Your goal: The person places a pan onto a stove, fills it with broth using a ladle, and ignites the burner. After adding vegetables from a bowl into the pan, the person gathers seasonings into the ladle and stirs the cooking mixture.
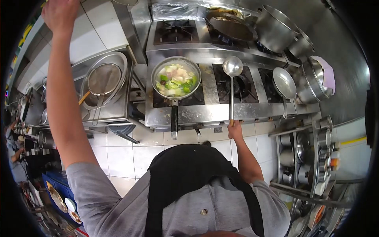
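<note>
"Why does the right grip [235,131] hold the long silver metal ladle [232,87] by its end?"
"Maybe heat: its bowl is over the grey steel stove [189,113]. I can't tell what the left grip [60,15] holds."

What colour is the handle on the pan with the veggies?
The pan handle is mostly black, silvery at its tip. The head view shows it best.

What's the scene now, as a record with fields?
Left hand: stretched toward upper-left picture edge; grip unclear
Right hand: holding a long-handled, round-bowled steel ladle
Ladle bowl: appears over the middle black-grated front burner
Left front burner: round silver metal pan, black handle, green and pale vegetables inside
Right front burner: small, shallow silver metal pan
</note>
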{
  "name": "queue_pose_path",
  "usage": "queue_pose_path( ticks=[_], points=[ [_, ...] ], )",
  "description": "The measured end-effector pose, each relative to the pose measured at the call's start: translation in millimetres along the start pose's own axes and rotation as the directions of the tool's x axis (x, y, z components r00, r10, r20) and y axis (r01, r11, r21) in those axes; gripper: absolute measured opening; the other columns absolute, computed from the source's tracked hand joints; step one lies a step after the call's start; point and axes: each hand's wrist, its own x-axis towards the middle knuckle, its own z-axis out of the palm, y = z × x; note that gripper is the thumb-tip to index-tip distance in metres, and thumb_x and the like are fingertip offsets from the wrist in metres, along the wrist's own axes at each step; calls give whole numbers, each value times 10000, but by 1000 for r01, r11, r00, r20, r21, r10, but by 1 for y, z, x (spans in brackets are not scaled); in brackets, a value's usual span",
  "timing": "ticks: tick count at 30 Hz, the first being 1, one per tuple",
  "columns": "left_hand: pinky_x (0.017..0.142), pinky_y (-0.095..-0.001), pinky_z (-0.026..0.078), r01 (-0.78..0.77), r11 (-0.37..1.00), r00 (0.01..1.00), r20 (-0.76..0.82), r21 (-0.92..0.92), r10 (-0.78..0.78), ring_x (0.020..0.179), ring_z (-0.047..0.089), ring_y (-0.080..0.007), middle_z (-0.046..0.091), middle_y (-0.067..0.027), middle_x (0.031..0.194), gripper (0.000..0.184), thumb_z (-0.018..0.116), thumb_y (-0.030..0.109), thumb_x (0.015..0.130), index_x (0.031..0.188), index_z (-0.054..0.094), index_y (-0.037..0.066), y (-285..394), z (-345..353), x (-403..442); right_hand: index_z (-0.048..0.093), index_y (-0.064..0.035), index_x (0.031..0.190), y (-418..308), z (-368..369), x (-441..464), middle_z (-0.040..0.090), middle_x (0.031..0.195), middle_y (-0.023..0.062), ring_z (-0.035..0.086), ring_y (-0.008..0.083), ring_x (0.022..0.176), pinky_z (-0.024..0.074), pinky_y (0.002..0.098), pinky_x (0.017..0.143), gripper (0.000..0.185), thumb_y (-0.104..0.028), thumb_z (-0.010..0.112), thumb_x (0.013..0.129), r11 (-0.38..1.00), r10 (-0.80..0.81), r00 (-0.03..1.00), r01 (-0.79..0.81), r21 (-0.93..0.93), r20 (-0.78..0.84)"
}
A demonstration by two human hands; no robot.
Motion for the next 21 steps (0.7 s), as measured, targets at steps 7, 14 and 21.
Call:
queue_pose_path(
  ticks=[7, 14, 21],
  points=[
    [899, -463, 447, -36, 999, 986, -166, -3, 35, 1000, 559, -402, 595, -234, 1105, 408, 623, 227, 918, 1225, 545, -29, -12, -1, -4, 480, -79, 1210, -67, -21, -12, 544, 731, 50, 548, 240, 562, 486, 374, 468, 397, -142, 633, 848, 404, 145, 758, -632, 661, 637],
    [766, -482, 460, 45, 980, 987, 159, -193, -14, 833, 584, -395, 622, -208, 865, 316, 612, 341, 908, 966, 603, 31, -28, -18, 32, 474, -95, 1018, -105, -22, -8, 473, 686, 42, 461, 174, 509, 407, 311, 425, 148, -198, 556, 951, 233, 103, 777, -626, 744, 621],
    [721, -505, 457, -72, 996, 978, 195, -50, 80, 823, 610, -417, 636, -217, 851, 363, 551, 393, 913, 861, 626, 41, -24, -25, 40, 454, -31, 1100, -152, -69, -86, 460, 736, 39, 545, 153, 526, 441, 305, 409, 327, 88, 490, 798, 789, -41, 966, -126, 601, 257]
  ],
)
